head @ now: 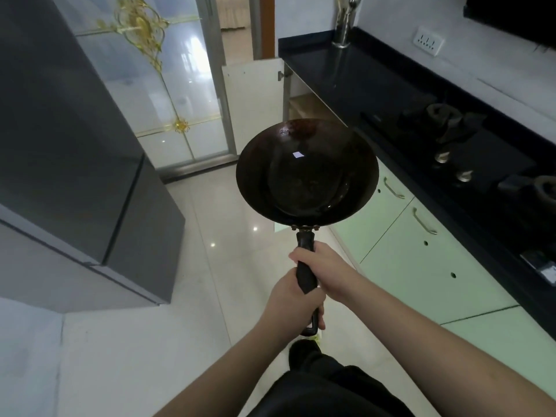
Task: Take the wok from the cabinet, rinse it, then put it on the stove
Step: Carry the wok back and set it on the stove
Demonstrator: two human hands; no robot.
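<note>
A dark round wok (307,170) hangs in the air over the floor, held level by its black handle. My right hand (325,270) grips the upper part of the handle, close to the bowl. My left hand (293,305) grips the lower part, just behind the right. A black gas stove (469,152) with two burners lies on the dark counter to the right. At the far end of the counter stands a chrome faucet (346,19). A white cabinet door (252,97) stands open beyond the wok.
Pale green cabinet doors (421,251) run under the counter on the right. A grey refrigerator (69,164) fills the left side. A glass sliding door (156,79) closes the far end. A glossy white tiled floor (210,236) lies between them.
</note>
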